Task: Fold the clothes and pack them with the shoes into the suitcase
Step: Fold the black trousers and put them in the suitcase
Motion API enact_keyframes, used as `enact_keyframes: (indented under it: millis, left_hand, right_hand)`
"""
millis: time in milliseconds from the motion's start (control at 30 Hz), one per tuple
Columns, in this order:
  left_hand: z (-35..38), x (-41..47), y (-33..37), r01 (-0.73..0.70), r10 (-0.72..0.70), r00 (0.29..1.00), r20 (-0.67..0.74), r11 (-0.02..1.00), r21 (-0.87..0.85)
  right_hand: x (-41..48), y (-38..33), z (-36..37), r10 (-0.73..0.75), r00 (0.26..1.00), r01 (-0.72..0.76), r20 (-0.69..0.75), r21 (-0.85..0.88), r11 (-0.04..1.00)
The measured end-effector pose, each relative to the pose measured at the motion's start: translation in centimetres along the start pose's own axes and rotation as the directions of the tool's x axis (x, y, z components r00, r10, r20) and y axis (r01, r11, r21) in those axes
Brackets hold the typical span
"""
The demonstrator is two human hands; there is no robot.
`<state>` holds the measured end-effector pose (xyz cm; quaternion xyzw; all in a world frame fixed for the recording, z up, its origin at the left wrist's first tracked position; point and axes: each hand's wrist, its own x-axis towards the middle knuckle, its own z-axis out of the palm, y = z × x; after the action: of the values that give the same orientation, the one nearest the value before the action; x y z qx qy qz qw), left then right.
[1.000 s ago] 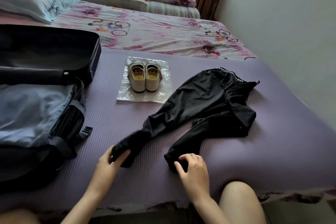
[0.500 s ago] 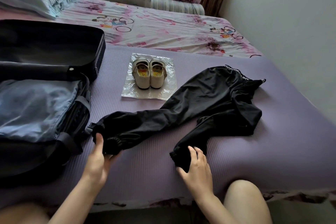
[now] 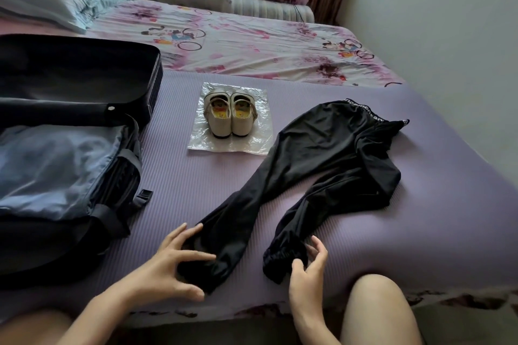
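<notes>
Visible body parts: the left hand (image 3: 168,266) and right hand (image 3: 307,274), both bare, with short fingernails. The left forearm (image 3: 92,316) and right forearm (image 3: 308,325) are uncovered along their whole visible length. The right knee (image 3: 375,311), rounded in outline, and part of the left leg (image 3: 30,325) are likewise bare.

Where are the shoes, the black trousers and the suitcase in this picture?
shoes (image 3: 221,126): head view, heel of the left-hand shoe.
trousers (image 3: 322,148): head view, the broad upper part below the waistband.
suitcase (image 3: 70,70): head view, the dark far half.
</notes>
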<state>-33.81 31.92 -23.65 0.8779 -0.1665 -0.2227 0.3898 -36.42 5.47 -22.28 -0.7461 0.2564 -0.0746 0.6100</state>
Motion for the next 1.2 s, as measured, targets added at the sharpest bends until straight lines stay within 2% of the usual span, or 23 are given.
enact_keyframes:
  millis: [100, 200, 233, 300, 400, 467, 533, 567, 633, 667, 700, 767, 800, 867, 967, 1033, 1100, 1200]
  left_hand:
    - [0.0, -0.6, 0.9, 0.072, -0.099, 0.986, -0.135, 0.978, -0.197]
    - [1.0, -0.7, 2.3, 0.119, -0.174, 0.952, -0.253, 0.969, -0.218]
    - [1.5, -0.7, 2.7, 0.138, -0.181, 0.948, -0.261, 0.975, -0.176]
    - [3.0, -0.5, 3.2, 0.171, -0.158, 0.951, -0.266, 0.985, 0.028]
    - [5.1, -0.2, 2.7, 0.145, -0.041, 0.948, -0.315, 0.939, 0.313]
    - [5.8, 0.2, 2.0, 0.131, 0.016, 0.920, -0.390, 0.928, 0.349]
    - [5.8, 0.4, 1.4, 0.112, 0.032, 0.870, -0.492, 0.959, 0.260]
    - [5.5, 0.4, 1.5, 0.098, 0.003, 0.835, -0.550, 0.983, 0.155]
    - [4.4, 0.5, 2.0, 0.047, -0.162, 0.772, -0.615, 0.979, -0.199]
    - [3.6, 0.6, 2.4, -0.009, -0.275, 0.727, -0.630, 0.913, -0.408]
    - [2.5, 0.8, 2.8, -0.088, -0.393, 0.682, -0.617, 0.793, -0.602]
    - [0.4, 1.4, 3.5, -0.286, -0.558, 0.659, -0.505, 0.434, -0.854]
    - [-0.5, 1.8, 3.7, -0.371, -0.587, 0.672, -0.452, 0.260, -0.891]
    - [-1.9, 2.6, 4.2, -0.424, -0.649, 0.682, -0.335, 0.022, -0.905]
    - [-2.1, 3.2, 3.6, -0.359, -0.738, 0.662, -0.133, -0.156, -0.920]
    - [-1.5, 2.8, 2.7, -0.287, -0.728, 0.679, -0.095, -0.144, -0.947]
    - [-1.0, 2.2, 1.9, -0.217, -0.713, 0.689, -0.133, -0.027, -0.976]
    - [-0.3, 1.3, 1.2, -0.154, -0.735, 0.637, -0.231, 0.172, -0.973]
  right_hand:
    - [-0.1, 0.1, -0.9, 0.000, 0.999, 0.001, 0.032, -0.039, 0.999]
    - [0.0, -0.1, -1.3, 0.000, 0.998, 0.003, 0.063, -0.053, 0.999]
    - [0.0, -0.2, -1.3, 0.002, 0.997, 0.004, 0.083, -0.075, 0.997]
    - [-0.1, -0.4, -1.0, 0.013, 0.991, 0.003, 0.134, -0.121, 0.993]
    - [-0.4, -0.4, -0.5, 0.031, 0.988, 0.006, 0.154, -0.235, 0.972]
    - [-0.5, -0.2, -0.1, 0.024, 0.993, 0.012, 0.117, -0.294, 0.956]
    - [-0.2, 0.1, 0.1, 0.003, 0.998, 0.019, 0.068, -0.315, 0.949]
    - [0.1, 0.3, 0.2, 0.004, 0.999, 0.010, 0.043, -0.305, 0.952]
    - [0.4, 0.5, 0.3, 0.041, 0.999, -0.040, 0.000, -0.221, 0.974]
    - [0.4, 0.2, 0.2, 0.057, 0.998, -0.058, -0.010, -0.151, 0.987]
    - [0.3, 0.0, 0.2, 0.066, 0.998, -0.067, -0.010, -0.072, 0.995]
    - [-0.2, -0.5, 0.3, 0.075, 0.997, -0.075, 0.003, 0.106, 0.992]
    - [-0.5, -0.8, 0.3, 0.081, 0.997, -0.082, 0.014, 0.179, 0.980]
    - [-1.3, -1.0, 0.5, 0.116, 0.992, -0.123, 0.042, 0.285, 0.951]
    - [-2.5, -0.8, 1.1, 0.246, 0.967, -0.254, 0.072, 0.398, 0.881]
    - [-3.2, -0.6, 1.6, 0.397, 0.915, -0.378, 0.070, 0.495, 0.782]
    - [-3.8, -0.4, 2.0, 0.528, 0.846, -0.461, 0.077, 0.603, 0.651]
    - [-4.8, -0.3, 2.5, 0.600, 0.784, -0.535, 0.161, 0.665, 0.520]
